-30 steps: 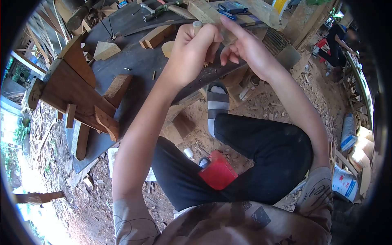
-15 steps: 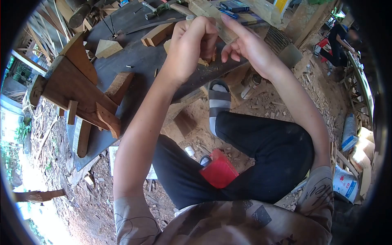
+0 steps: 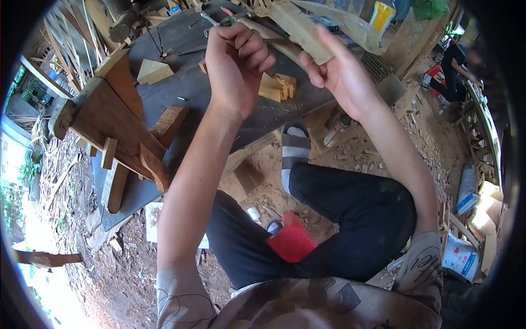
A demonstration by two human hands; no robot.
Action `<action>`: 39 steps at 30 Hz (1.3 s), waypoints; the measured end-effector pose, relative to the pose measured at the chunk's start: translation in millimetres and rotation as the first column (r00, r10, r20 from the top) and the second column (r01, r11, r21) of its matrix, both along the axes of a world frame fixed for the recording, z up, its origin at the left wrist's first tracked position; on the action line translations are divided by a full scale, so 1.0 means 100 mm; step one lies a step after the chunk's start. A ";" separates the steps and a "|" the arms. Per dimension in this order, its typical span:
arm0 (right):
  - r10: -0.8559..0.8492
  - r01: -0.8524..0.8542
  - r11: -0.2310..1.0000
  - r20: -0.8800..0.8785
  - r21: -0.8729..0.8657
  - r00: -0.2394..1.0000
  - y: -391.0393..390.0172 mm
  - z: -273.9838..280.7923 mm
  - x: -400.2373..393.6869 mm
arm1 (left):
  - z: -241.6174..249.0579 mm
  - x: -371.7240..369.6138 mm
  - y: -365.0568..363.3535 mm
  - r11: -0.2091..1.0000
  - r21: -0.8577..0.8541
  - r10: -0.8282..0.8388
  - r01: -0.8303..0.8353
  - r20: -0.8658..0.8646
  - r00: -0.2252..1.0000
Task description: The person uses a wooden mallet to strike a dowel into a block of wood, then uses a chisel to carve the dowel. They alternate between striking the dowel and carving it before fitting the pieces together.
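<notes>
My right hand [image 3: 346, 77] holds a flat, tan, rectangular strip [image 3: 300, 32] by its near end, thumb along one edge and fingers below. To its left my left hand [image 3: 233, 74] is raised over the table with the fingers curled in; what they hold, if anything, is hidden. Between and below the hands a pale yellow wood block [image 3: 277, 88] with a notched, carved end lies on the dark tabletop [image 3: 205, 118]. Behind the left hand is a green-and-metal tool [image 3: 229, 21], partly covered.
At the left of the table stands a brown wooden frame piece [image 3: 112, 112]. A cut block [image 3: 154, 72] lies behind it. A red plastic object [image 3: 292, 239] is between my legs. Wood chips cover the ground. At the far right another person [image 3: 453, 66] bends forward.
The left hand has moved left and lower, uncovering the carved yellow block. The right hand has shifted slightly right and down, the strip with it. The view has shifted slightly.
</notes>
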State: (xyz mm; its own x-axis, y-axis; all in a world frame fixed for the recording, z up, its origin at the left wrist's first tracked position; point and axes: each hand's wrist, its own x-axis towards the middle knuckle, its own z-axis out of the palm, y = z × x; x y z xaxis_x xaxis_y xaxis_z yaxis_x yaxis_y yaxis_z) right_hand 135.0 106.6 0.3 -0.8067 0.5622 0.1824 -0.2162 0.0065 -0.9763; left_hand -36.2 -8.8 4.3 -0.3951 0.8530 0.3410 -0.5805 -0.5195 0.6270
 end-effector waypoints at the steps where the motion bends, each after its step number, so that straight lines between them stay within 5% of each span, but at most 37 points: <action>1: 0.032 -0.039 0.996 -0.086 -0.080 0.996 0.06 -0.01 -0.01 | -0.01 -0.02 -0.01 0.999 0.035 -0.041 0.039 0.053 0.998; 3: 0.048 -0.086 0.978 -0.200 -0.188 0.979 0.07 0.03 -0.01 | -0.01 -0.03 0.00 0.999 0.046 -0.026 0.021 0.116 0.993; 9: -0.107 0.069 0.965 -0.140 -0.254 0.984 -0.08 0.06 -0.01 | -0.02 -0.06 -0.01 0.997 0.077 -0.003 -0.016 0.243 0.970; 12: -0.104 0.101 0.987 0.017 0.125 0.994 -0.02 0.07 0.04 | -0.05 -0.11 0.00 0.992 0.122 -0.046 0.013 0.275 0.960; 18: -0.231 0.121 0.872 0.182 0.474 0.956 -0.15 0.15 0.02 | -0.08 -0.17 0.01 0.987 0.156 -0.082 0.035 0.312 0.947; 28: -0.177 0.039 0.773 0.156 0.633 0.972 -0.16 0.06 -0.02 | -0.09 -0.17 -0.01 0.989 0.143 -0.077 0.034 0.312 0.947; 39: -0.188 0.027 0.818 0.223 0.574 0.957 -0.18 0.09 0.01 | -0.09 -0.17 0.00 0.988 0.148 -0.076 0.033 0.298 0.952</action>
